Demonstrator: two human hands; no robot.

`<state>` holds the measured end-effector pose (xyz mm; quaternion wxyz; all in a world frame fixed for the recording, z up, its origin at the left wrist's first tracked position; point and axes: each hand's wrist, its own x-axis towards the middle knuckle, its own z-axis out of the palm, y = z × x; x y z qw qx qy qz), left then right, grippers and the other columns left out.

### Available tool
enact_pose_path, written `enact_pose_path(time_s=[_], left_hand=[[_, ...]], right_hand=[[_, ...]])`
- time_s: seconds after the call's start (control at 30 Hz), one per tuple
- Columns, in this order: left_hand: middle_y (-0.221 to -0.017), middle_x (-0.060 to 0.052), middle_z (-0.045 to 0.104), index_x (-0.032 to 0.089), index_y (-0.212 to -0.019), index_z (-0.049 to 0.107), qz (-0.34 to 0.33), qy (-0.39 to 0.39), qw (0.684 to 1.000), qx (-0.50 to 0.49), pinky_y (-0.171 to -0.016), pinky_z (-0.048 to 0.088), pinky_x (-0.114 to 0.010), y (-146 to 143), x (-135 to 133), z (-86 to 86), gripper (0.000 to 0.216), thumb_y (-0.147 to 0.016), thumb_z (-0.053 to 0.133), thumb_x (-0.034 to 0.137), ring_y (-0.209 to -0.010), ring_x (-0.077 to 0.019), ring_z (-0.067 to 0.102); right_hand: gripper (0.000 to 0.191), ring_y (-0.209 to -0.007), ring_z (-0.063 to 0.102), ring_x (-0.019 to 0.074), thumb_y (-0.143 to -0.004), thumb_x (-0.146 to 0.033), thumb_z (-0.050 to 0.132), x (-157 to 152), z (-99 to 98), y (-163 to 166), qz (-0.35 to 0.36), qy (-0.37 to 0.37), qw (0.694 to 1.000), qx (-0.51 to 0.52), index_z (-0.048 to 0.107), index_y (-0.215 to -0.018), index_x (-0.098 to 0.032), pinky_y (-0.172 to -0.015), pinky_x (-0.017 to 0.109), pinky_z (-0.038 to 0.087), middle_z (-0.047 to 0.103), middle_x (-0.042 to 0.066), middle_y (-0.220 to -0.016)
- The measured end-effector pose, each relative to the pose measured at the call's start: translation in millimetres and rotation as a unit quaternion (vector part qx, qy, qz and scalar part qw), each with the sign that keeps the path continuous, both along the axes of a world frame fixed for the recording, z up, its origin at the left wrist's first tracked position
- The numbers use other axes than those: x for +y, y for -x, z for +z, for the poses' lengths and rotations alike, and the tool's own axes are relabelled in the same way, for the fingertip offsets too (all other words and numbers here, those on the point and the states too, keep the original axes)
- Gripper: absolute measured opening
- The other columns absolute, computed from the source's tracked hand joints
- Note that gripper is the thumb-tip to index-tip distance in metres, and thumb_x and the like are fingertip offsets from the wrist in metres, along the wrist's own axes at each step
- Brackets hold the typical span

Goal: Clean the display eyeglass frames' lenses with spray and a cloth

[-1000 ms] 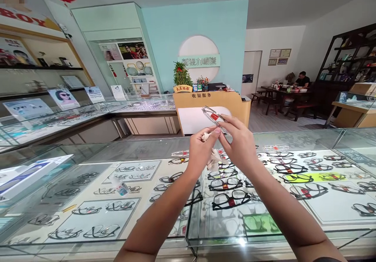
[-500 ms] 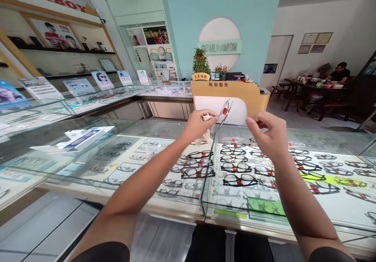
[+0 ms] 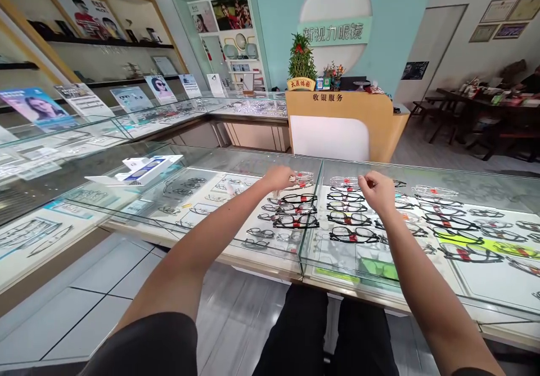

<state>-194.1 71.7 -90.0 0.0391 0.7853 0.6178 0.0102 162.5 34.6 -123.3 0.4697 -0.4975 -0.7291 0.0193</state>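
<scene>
My left hand is closed round one end of a pair of clear-framed glasses with a red tag. It holds them low against the top of the glass display counter. My right hand hovers over the counter a little to the right, fingers curled in, with nothing visible in them. It is not touching the clear glasses. Under the glass, rows of black-framed glasses lie below both hands. The cloth from earlier is hidden.
A white and blue box lies on the counter top at the left. Behind the counter stand a wooden cashier desk with a potted plant, side counters with posters, and a dark table at the right.
My right hand let go of the clear glasses and moved off to the right. My left hand brought them down from the air to the counter top. The view tilted downward.
</scene>
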Motion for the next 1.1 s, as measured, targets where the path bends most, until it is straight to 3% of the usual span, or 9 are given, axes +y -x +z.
enact_pose_path(time_s=[0.13,0.33,0.63,0.73,0.83,0.93,1.1], left_hand=[[-0.114,-0.010,0.083,0.026,-0.111,0.085,0.003,0.022,1.000,0.012,-0.080,0.050,-0.031,-6.8,13.3,-20.5,0.033,-0.088,0.069,0.043,-0.106,-0.0299,0.074],[-0.120,-0.010,0.082,0.025,-0.107,0.085,-0.013,0.048,0.999,0.021,-0.083,0.050,-0.030,-11.7,24.8,-29.2,0.030,-0.088,0.068,0.040,-0.108,-0.0283,0.072],[-0.113,-0.009,0.083,0.026,-0.109,0.085,0.003,0.069,0.997,0.036,-0.085,0.052,-0.031,-6.5,35.5,-23.2,0.031,-0.086,0.074,0.044,-0.104,-0.0283,0.073],[-0.120,-0.011,0.082,0.025,-0.114,0.084,0.022,0.051,0.997,0.054,-0.093,0.053,-0.032,-2.3,45.7,-17.1,0.029,-0.090,0.075,0.039,-0.115,-0.0303,0.073],[-0.133,-0.013,0.075,0.021,-0.127,0.076,0.034,0.046,0.995,0.077,-0.105,0.056,-0.042,-2.2,55.7,-14.9,0.035,-0.099,0.072,0.042,-0.123,-0.0288,0.070],[-0.140,-0.013,0.067,0.017,-0.137,0.066,0.032,0.061,0.993,0.101,-0.104,0.060,-0.052,-6.5,62.8,-16.7,0.043,-0.103,0.069,0.043,-0.122,-0.0271,0.069],[-0.140,-0.013,0.067,0.018,-0.139,0.065,0.033,0.074,0.989,0.126,-0.102,0.062,-0.050,-16.0,66.6,-19.8,0.043,-0.103,0.070,0.041,-0.121,-0.0268,0.069]], right_hand=[[0.042,-0.064,0.048,0.0180,-0.097,-0.043,0.054,4.7,-6.0,-0.7,0.004,0.020,0.999,-0.034,0.046,-0.061,-0.023,-0.064,0.036,0.030,0.056,0.003,-0.065],[0.043,-0.067,0.052,0.0186,-0.100,-0.043,0.051,5.4,-7.0,0.1,0.006,0.033,0.998,-0.059,0.051,-0.061,-0.022,-0.065,0.036,0.031,0.063,0.006,-0.068],[0.045,-0.069,0.053,0.0191,-0.100,-0.043,0.052,3.0,-7.3,2.7,0.011,0.041,0.996,-0.074,0.051,-0.060,-0.022,-0.065,0.035,0.030,0.063,0.006,-0.067],[0.046,-0.068,0.052,0.0187,-0.100,-0.043,0.052,3.4,-8.2,2.7,0.007,0.043,0.996,-0.072,0.051,-0.060,-0.022,-0.064,0.035,0.029,0.063,0.006,-0.067],[0.046,-0.067,0.052,0.0184,-0.100,-0.044,0.051,5.0,-9.7,1.9,0.003,0.042,0.997,-0.071,0.050,-0.060,-0.022,-0.064,0.035,0.029,0.064,0.006,-0.067],[0.047,-0.067,0.051,0.0183,-0.101,-0.045,0.051,6.9,-10.9,0.9,-0.001,0.041,0.996,-0.073,0.048,-0.060,-0.022,-0.064,0.035,0.029,0.064,0.005,-0.067],[0.047,-0.068,0.050,0.0188,-0.100,-0.044,0.051,7.9,-10.7,0.4,-0.006,0.043,0.996,-0.072,0.048,-0.059,-0.022,-0.065,0.035,0.029,0.063,0.006,-0.067]])
